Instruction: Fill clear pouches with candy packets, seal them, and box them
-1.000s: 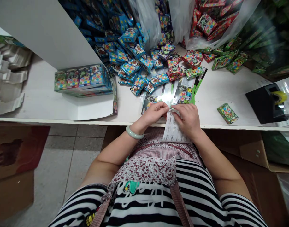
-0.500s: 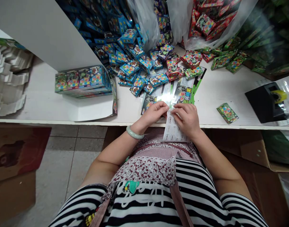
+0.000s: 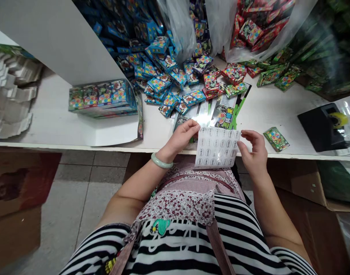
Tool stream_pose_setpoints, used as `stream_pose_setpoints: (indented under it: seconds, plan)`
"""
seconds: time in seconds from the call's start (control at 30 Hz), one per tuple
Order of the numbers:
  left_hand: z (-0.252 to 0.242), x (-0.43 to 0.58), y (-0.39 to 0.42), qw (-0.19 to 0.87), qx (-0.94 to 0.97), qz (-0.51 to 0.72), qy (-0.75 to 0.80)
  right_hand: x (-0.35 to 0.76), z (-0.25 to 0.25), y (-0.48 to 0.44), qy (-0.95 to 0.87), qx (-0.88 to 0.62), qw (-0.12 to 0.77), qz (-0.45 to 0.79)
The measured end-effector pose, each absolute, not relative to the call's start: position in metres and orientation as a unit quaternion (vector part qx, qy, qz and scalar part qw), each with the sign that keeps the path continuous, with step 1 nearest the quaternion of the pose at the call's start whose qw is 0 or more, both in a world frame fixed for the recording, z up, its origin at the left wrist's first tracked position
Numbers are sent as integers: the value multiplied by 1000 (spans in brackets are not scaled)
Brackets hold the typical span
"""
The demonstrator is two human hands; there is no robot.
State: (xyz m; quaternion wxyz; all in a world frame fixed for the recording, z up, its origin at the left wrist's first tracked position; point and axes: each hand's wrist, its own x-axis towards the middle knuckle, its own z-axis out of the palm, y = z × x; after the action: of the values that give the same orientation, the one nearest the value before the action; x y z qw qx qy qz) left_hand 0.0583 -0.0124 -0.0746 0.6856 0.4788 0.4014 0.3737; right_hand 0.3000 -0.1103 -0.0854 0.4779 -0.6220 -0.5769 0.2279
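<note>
My left hand [image 3: 182, 136], with a pale green bangle on the wrist, pinches the upper left corner of a white sticker sheet [image 3: 217, 147] printed with rows of round labels. The sheet hangs over the front edge of the white table [image 3: 49, 126]. My right hand [image 3: 253, 151] is just off the sheet's right edge, thumb and fingers drawn together in a pinch; whatever is between them is too small to make out. A single green packet [image 3: 276, 138] lies on the table right of that hand.
Heaps of small blue [image 3: 160, 76], red [image 3: 235, 70] and green packets [image 3: 278, 76] spill from plastic bags at the back. A filled display box [image 3: 102, 97] stands left, flat printed cards [image 3: 223, 114] lie mid-table, a black tape dispenser [image 3: 324, 126] sits right, and white carton blanks [image 3: 8, 99] are stacked far left.
Both hands were together over the sheet's top edge. Now my right hand has pulled away to the right, and the sheet is lifted and shows in full.
</note>
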Motion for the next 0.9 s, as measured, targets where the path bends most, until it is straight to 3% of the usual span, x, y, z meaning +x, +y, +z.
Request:
stream_pose_setpoints:
  seconds: [0.17,0.37,0.5,0.67,0.73,0.83,0.9]
  plan:
    - [-78,62,-10,720,382,409,411,299,-100,-123,-456,-626,498,392]
    - [-80,60,-21,721,388,401,411,278,-96,-100,-365,-591,584,420]
    - [-84,66,-29,731,445,334,395,285,-93,-95,-379,-594,586,400]
    - [-79,99,-13,724,489,319,367,359,-82,-101,-500,-670,487,252]
    - [-77,114,-2,714,508,312,368,396,-80,-108,-550,-732,370,154]
    - [-78,133,12,698,529,285,389,432,-89,-115,-575,-784,203,115]
    - [-80,144,19,682,544,274,404,441,-96,-118,-569,-787,206,119]
